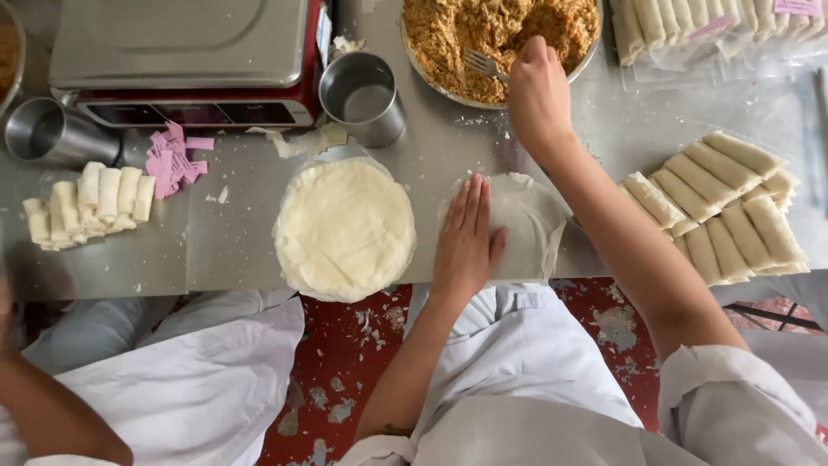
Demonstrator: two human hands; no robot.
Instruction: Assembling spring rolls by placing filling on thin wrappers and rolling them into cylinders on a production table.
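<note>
My left hand (466,237) lies flat, fingers together, on a single thin round wrapper (530,220) spread on the steel table (431,155). My right hand (536,95) reaches forward and grips a metal fork (480,62) stuck in a wide bowl of orange-brown crumbly filling (457,34). A thick stack of round white wrappers (343,226) sits just left of my left hand.
Rolled white spring rolls lie in rows at the right (724,207) and in a small pile at the left (90,203). A red scale (185,56), two steel cups (362,95) (47,131) and pink paper slips (172,157) stand behind. Another person's arm (43,406) is at lower left.
</note>
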